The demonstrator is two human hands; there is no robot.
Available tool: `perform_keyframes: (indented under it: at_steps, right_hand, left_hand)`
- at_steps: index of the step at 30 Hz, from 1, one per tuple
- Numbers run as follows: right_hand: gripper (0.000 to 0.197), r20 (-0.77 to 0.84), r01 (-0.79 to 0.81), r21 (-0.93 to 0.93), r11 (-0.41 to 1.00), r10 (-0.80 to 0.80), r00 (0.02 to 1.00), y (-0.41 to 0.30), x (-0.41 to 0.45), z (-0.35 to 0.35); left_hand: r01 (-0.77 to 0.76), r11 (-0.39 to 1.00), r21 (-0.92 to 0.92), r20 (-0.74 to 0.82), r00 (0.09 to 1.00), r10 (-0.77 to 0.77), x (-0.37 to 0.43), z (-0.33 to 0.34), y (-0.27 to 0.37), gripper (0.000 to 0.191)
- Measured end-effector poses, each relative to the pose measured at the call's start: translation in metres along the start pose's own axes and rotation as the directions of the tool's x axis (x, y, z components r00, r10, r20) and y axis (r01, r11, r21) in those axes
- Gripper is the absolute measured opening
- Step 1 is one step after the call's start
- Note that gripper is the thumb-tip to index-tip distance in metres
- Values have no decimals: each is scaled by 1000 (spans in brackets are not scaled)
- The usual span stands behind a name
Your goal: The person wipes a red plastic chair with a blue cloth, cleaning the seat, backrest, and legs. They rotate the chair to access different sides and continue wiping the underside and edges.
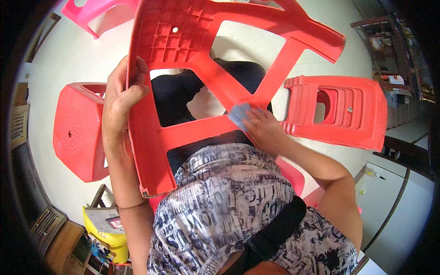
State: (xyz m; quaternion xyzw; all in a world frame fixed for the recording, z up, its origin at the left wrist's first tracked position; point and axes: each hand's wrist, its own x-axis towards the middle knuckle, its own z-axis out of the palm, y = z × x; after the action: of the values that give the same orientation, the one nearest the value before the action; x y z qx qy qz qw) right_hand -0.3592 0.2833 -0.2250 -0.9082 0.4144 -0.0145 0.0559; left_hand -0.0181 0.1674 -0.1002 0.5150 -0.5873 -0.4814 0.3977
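A red plastic stool (196,127) lies tipped over my lap, its ribbed seat underside and open leg frame showing. On the picture's left, my left hand (128,82) grips the rim of the seat, thumb on the near side and fingers partly hidden behind the edge. My right hand (263,127) presses a blue-grey cloth (239,116) against the stool where its struts meet, near the middle. This hand is slightly blurred.
Red stools stand on the floor at the left (77,137) and right (364,113). A pink stool (103,13) is at the upper left. A yellow bag-like item (120,247) sits lower left. Shelves (385,44) hold several items at the right; a white cabinet (388,192) stands below them.
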Motion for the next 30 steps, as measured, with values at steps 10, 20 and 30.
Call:
perform_keyframes:
  at_steps: [10,20,30]
  right_hand:
    - [32,-106,58,-37,998,-61,992,19,23,20]
    - [38,204,-59,-114,992,82,976,75,201,99]
    - [39,-132,-95,-45,994,89,987,126,294,158]
  left_hand:
    - [4,1000,8,-2,1000,-4,0,7,4,43]
    - [32,998,-54,8,999,-32,-13,11,12,37]
    - [-57,998,-15,-28,998,56,-28,29,11,37]
